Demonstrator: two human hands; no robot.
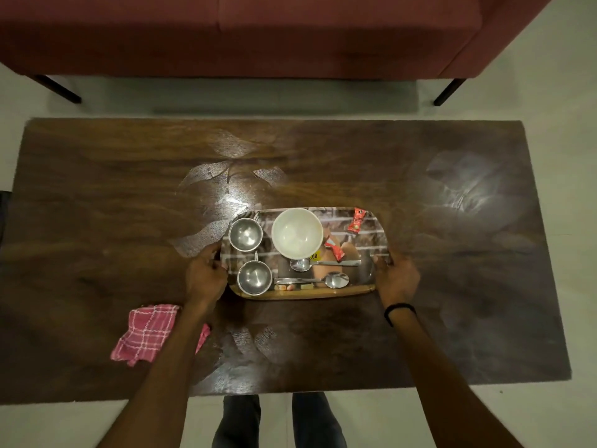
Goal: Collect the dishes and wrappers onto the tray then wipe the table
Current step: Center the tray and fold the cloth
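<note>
A patterned tray (371, 234) sits in the middle of the dark wooden table (97, 205). It carries a white bowl (297, 232), two small steel bowls (245, 234) (254, 277), two steel spoons (323, 263) (326, 280) and two red wrappers (356, 220) (335, 249). My left hand (205, 276) grips the tray's left edge. My right hand (395, 276) grips its right edge. A pink checked cloth (147, 333) lies on the table near the front left, partly under my left forearm.
A dark red sofa (258, 33) on black legs stands beyond the table's far edge. Pale floor surrounds the table. My legs (277, 421) show below the near edge. Shiny smears mark the tabletop at the centre and right.
</note>
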